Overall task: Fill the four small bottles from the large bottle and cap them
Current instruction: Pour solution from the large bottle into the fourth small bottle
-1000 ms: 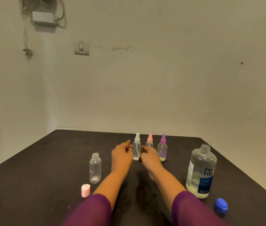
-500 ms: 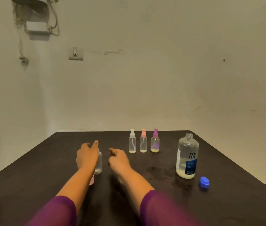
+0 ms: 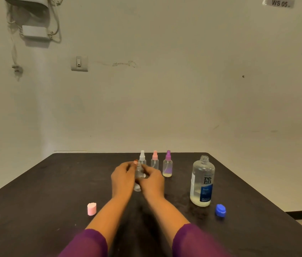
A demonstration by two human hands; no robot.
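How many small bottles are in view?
4. White-topped bottle, pink-topped bottle and purple-topped bottle stand in a far row; uncapped bottle held between left hand and right hand.

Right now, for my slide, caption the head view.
Left hand and right hand hold the uncapped small bottle; pink cap lies aside, large bottle stands open.
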